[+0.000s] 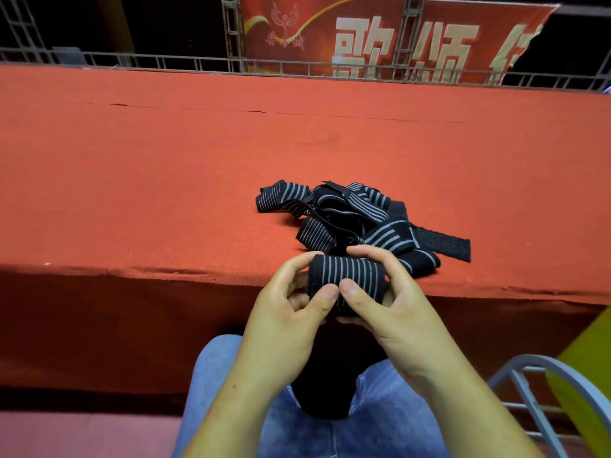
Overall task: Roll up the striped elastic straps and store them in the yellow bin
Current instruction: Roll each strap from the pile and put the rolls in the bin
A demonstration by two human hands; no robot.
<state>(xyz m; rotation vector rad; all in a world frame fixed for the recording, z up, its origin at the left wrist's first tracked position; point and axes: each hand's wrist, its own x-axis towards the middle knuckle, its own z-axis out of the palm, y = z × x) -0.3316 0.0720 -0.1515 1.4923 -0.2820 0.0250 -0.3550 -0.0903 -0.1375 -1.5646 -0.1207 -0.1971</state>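
A black strap roll with grey stripes (347, 274) is held at the front edge of the red table, both thumbs pressed on its near side. My left hand (291, 309) grips its left end and my right hand (390, 302) grips its right end, fingers curled over the top. The strap's loose black tail (322, 375) hangs down between my knees. Just behind the roll, a tangled pile of striped elastic straps (360, 216) lies on the table. Part of the yellow bin (585, 375) shows at the lower right edge.
The red cloth-covered table (165, 176) stretches wide to the left and back. A grey metal chair frame (535, 385) stands at the lower right by the bin. Metal railing and a red banner (380, 38) rise behind the table.
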